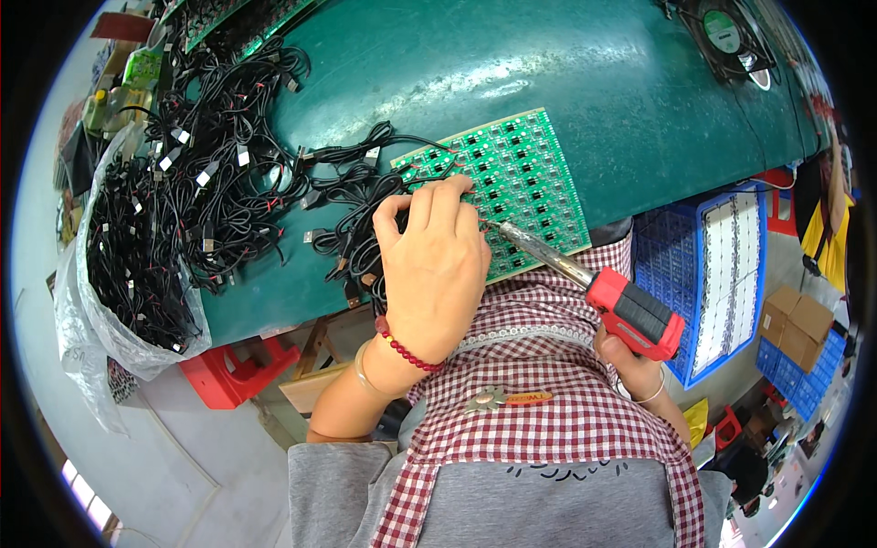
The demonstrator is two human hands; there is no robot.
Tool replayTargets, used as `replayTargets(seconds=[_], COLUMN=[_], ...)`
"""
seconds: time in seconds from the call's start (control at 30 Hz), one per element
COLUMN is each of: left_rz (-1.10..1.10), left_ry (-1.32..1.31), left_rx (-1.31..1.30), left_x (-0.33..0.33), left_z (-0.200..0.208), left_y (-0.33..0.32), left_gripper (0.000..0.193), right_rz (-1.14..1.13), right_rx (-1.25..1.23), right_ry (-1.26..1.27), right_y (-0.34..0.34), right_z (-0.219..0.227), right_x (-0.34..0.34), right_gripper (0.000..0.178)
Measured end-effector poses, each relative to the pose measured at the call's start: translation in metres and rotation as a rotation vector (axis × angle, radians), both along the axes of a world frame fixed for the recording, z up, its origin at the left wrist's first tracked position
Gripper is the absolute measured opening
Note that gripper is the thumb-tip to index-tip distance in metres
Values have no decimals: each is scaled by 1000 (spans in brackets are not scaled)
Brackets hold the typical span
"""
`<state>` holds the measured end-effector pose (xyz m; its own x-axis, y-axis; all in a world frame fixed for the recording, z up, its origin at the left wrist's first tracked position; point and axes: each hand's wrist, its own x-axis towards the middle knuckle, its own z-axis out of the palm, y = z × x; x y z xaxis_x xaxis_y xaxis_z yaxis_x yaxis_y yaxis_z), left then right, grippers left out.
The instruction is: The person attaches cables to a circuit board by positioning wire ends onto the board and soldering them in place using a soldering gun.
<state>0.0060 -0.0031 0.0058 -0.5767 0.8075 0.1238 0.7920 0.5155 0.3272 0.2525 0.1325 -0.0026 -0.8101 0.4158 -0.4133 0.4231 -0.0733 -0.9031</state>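
A green circuit board panel (539, 173) with rows of small black parts lies at the table's front edge. My left hand (434, 260) rests over its left part, fingers curled and pinching the end of a black USB cable; the grip itself is mostly hidden. My right hand (630, 365) is closed around the handle of a red and black soldering iron (635, 313). Its metal tip points left to the board, close beside my left fingertips. Several black cables (352, 192) with USB plugs lie left of my left hand, some reaching onto the board.
A big heap of black USB cables (219, 164) covers the left of the green table (411, 82), partly in a clear plastic bag (119, 338). A fan (722, 36) stands far right. A blue crate (703, 365) is right, below table height; a red stool (228, 374) stands lower left.
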Motion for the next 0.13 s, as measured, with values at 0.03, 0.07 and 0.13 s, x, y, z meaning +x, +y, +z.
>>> replayTargets(seconds=[0.03,0.07,0.13], left_rz=[1,1,3], left_ry=[4,9,16], left_rx=[3,6,-13], left_x=[0,0,0], left_z=[0,0,0], left_y=[0,0,0], left_gripper=[15,15,15], right_rz=[-1,1,-30], right_rx=[64,63,3], right_ry=[26,27,22], right_y=[-1,-1,-1], right_z=[2,1,-4], right_x=[-5,-3,8], right_gripper=[27,27,50])
